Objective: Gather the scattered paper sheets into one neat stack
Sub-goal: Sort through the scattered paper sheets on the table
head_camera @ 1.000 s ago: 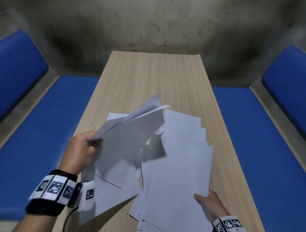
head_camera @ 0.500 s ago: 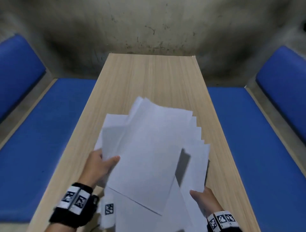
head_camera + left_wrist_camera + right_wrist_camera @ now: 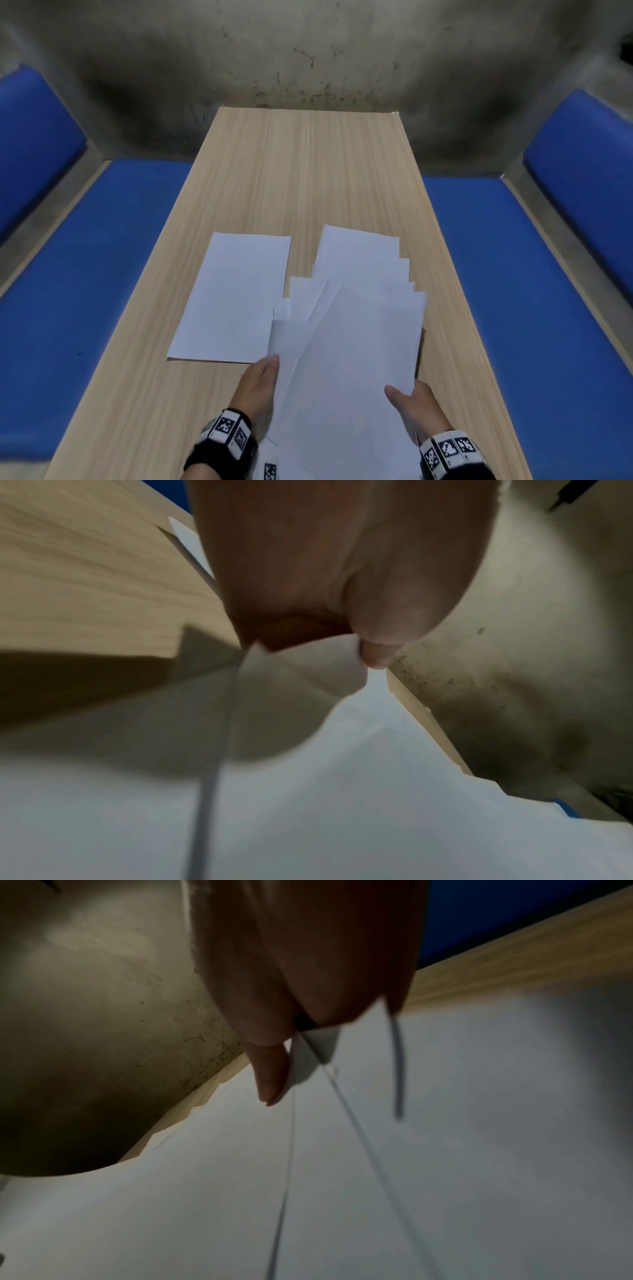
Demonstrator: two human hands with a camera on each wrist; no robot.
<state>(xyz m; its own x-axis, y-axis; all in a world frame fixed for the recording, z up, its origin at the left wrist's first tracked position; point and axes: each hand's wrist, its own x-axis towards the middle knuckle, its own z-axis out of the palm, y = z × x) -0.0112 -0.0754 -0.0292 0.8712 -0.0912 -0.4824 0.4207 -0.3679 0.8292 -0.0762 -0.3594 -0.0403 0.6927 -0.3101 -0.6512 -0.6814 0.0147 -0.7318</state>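
Head view: both hands hold the fanned pile of sheets (image 3: 359, 342) on the table (image 3: 308, 171), left hand (image 3: 257, 387) pinching its left edge, right hand (image 3: 414, 404) gripping the right, likely to square it. 1 sheet (image 3: 233, 298) lies flat beside it.

The fanned sheets (image 3: 346, 359) are covering the fingers of both hands and running off the head view's bottom edge; both wrist views are showing blurred paper edges.

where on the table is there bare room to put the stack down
Bare wood: the table's far half beyond the single sheet, and the near-left corner. Crowded: the fanned sheets that the left hand and right hand hold.
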